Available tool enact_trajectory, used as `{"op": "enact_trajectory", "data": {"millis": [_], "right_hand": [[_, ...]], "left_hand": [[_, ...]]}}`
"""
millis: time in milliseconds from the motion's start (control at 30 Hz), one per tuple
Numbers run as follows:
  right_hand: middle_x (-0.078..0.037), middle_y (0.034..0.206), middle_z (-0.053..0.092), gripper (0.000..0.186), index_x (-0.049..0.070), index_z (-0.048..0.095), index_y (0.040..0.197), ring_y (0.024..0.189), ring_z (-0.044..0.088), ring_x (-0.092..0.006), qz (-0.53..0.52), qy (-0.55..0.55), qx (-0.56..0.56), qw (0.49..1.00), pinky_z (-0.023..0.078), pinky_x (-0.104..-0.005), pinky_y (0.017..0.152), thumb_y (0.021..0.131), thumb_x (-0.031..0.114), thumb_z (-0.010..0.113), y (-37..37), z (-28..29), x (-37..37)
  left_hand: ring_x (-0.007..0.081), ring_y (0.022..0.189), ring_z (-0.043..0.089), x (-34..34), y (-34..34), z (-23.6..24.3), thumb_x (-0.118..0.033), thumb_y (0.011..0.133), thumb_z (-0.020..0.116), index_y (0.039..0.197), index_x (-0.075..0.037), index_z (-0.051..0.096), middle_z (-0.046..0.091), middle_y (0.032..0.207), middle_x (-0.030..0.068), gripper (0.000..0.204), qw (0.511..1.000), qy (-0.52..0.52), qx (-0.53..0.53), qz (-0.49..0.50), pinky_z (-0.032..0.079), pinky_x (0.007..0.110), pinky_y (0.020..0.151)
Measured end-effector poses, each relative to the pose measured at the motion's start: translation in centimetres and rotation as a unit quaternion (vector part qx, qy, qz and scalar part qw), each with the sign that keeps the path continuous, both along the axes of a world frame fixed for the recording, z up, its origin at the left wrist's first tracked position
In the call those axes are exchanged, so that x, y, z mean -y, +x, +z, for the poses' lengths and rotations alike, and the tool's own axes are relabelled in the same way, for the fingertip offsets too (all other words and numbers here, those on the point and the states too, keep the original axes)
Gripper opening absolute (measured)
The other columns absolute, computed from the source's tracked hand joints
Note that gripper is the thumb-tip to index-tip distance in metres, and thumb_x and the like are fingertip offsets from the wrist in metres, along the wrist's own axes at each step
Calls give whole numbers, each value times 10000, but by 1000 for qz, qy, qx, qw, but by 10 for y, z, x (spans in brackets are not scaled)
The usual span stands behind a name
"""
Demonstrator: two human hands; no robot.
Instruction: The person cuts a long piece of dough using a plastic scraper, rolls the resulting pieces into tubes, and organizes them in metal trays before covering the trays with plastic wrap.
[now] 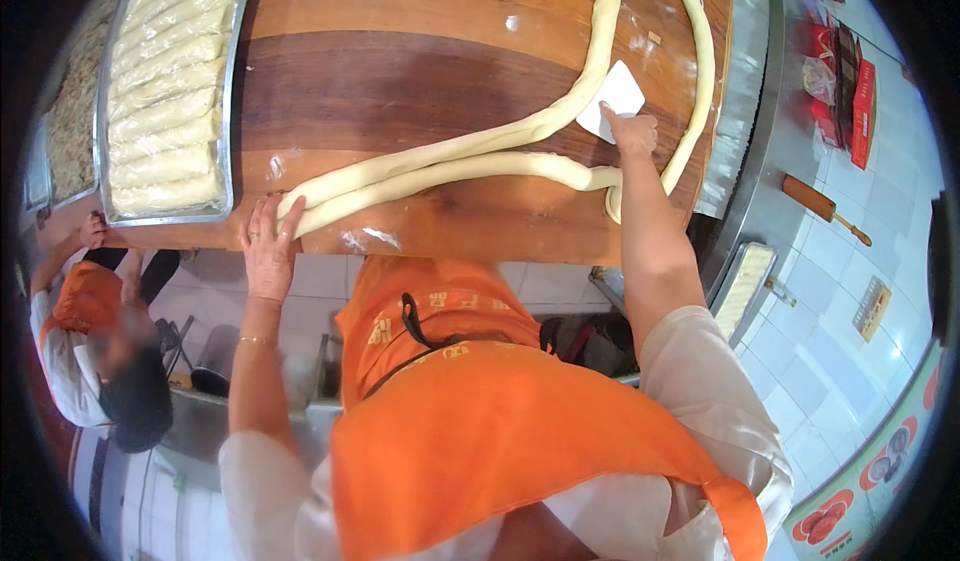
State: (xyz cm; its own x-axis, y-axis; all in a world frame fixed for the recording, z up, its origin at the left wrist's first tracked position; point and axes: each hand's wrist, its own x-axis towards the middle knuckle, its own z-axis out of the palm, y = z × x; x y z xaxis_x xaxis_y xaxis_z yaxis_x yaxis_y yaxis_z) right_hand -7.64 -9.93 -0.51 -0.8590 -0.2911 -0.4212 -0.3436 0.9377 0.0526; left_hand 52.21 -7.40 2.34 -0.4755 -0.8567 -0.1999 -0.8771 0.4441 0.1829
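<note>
Long pale dough ropes [545, 116] run over the wooden table [400, 51], two side by side toward the lower left, with a loop on the right. My left hand [270, 236] rests on their left ends by the near edge, fingers apart. My right hand [632, 133] is closed on a white flat scraper [620, 91], inside the loop of dough.
A metal tray of rolled dough pieces [165, 111] sits at left beside another tray [75, 111]. A co-worker [100, 341] in an orange apron is below left. At right are a metal counter [755, 141], a wooden rolling pin [808, 196] and red boxes [860, 111].
</note>
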Motion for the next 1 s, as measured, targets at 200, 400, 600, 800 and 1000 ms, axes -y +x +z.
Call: {"op": "enact_trajectory", "data": {"millis": [200,400,600,800,1000], "right_hand": [[-254,1301,582,1055,-150,453,1309,1239,567,-351,-42,-85,110,989,440,-400,1037,673,603,829,-66,-45,-9],[-248,1026,700,431,-72,680,1015,960,682,-369,107,-345,35,932,513,-423,850,909,345,668,-6,9,-10],[-275,733,649,285,-39,691,816,664,660,-406,372,-309,47,874,531,-459,628,904,232,679,124,111,-35],[-248,799,639,250,-16,658,842,747,625,-440,425,-237,119,866,501,-517,709,919,216,608,185,82,-52],[-229,829,658,267,-3,655,838,779,646,-416,431,-153,82,885,511,-509,730,934,238,589,193,75,-45]], "left_hand": [[323,1396,351,2,-16,15,-133,767,712,1435,-230,465,416,1452,108,719,999,11,-29,23,222,526,1145],[329,1443,297,-7,-71,15,-264,787,739,1485,-179,398,345,1532,145,782,994,-9,-85,63,171,539,1170],[327,1429,315,5,-161,-13,-329,774,779,1514,-78,321,365,1511,158,906,986,25,-161,-33,207,519,1161],[323,1318,414,20,-224,-27,-315,742,805,1492,-35,329,455,1390,146,931,974,43,-207,-80,300,492,1104],[292,1236,474,19,-236,-39,-277,748,788,1416,-41,430,507,1300,118,793,973,26,-207,-97,375,443,1022]]}}
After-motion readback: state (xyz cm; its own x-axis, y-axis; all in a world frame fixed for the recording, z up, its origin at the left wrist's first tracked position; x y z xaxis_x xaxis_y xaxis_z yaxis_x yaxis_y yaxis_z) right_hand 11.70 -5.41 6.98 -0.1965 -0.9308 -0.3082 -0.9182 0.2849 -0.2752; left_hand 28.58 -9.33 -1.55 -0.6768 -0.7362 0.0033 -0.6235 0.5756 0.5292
